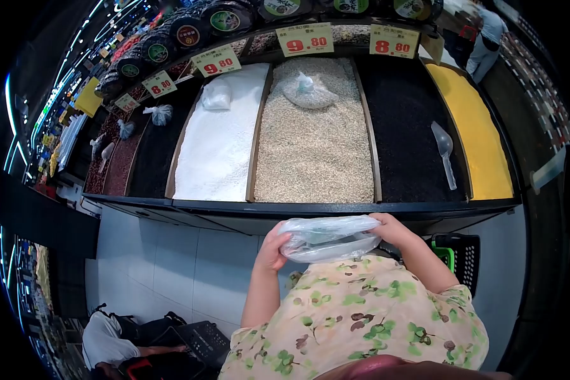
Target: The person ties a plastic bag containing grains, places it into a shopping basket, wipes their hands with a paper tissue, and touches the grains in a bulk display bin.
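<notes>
A clear plastic bag [326, 239] is stretched sideways in front of my body, its mouth partly spread. My left hand [274, 247] grips the bag's left end, thumb over the film. At the opposite end, my right hand [389, 229] pinches the rim. Just beyond the bag is the black front edge of a grain display [335, 208]. Behind that edge lie beige grain [313, 152], white grain [218, 145], black grain [402, 126] and yellow grain [475, 133]. A clear scoop [444, 149] rests on the black grain.
Filled plastic bags, including one on the beige grain [308, 92], lie in several bins. Price signs [305, 39] stand along the back. A black and green basket [465, 259] is at my right. One person [111, 339] is at lower left, another [487, 41] at upper right.
</notes>
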{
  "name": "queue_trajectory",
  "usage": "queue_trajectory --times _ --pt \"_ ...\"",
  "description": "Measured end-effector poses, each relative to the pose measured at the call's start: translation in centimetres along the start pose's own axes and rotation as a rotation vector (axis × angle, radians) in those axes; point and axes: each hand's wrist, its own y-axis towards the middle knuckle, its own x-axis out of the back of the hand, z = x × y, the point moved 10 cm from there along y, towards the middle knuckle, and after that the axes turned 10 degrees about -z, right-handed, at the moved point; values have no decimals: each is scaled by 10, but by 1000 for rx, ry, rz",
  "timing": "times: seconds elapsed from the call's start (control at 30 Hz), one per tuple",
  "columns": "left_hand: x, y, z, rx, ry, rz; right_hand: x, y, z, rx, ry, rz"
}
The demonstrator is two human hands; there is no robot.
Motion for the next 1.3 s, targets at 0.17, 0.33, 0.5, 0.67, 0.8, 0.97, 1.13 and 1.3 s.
queue_trajectory --times 0.17,0.33,0.5,0.67,0.8,0.97,1.13,1.3 --pt "-17 -16 -4 -70 401 46 24 9 15 -6 573 -22" --pt "-3 -16 16 10 780 38 18 6 38 -28 762 52" --pt "14 -4 9 -90 673 -102 17 -2 49 -21 745 144" --pt "31 5 0 -64 75 -265 15 -12 38 -19 505 268" --pt "28 15 8 65 -179 -352 16 -13 23 79 39 250" --pt "14 32 10 49 -163 -288 40 -2 6 65 83 169" --pt "-32 43 4 -6 -5 -134 82 -2 11 -51 180 31" --pt "-45 55 -11 -97 231 -246 171 3 33 14 667 -210"
